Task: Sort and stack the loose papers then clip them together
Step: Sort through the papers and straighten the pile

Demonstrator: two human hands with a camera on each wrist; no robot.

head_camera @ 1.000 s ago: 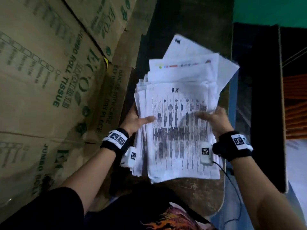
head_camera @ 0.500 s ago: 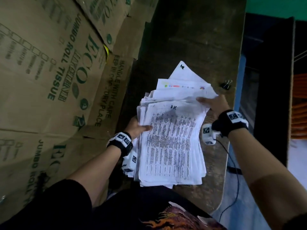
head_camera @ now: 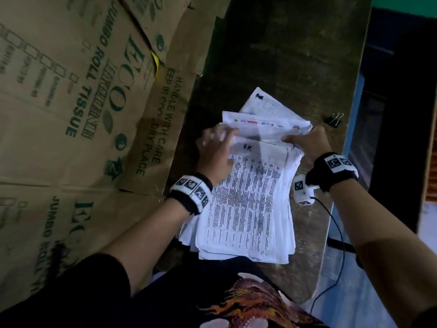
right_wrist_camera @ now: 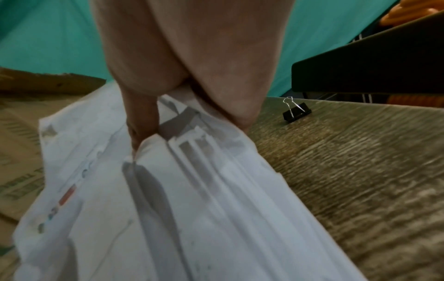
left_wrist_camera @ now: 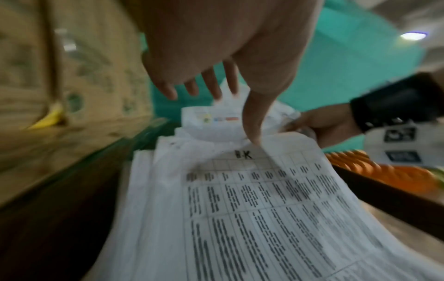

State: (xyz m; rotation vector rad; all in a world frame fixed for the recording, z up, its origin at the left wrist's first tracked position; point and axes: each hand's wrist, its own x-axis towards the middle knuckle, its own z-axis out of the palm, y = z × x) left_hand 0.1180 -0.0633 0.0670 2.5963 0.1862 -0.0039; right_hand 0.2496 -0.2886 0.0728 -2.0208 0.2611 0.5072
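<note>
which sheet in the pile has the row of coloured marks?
The sheet with coloured marks juts out at the stack's far end, between left hand and right hand. The top sheet shows only black table text.

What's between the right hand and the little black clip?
Just bare table between the right hand and the clip, in the head and right wrist views.

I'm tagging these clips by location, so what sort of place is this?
Probably a storeroom or back room: flattened tissue cartons beside a worn wooden table, where both hands sort a paper stack.
</note>
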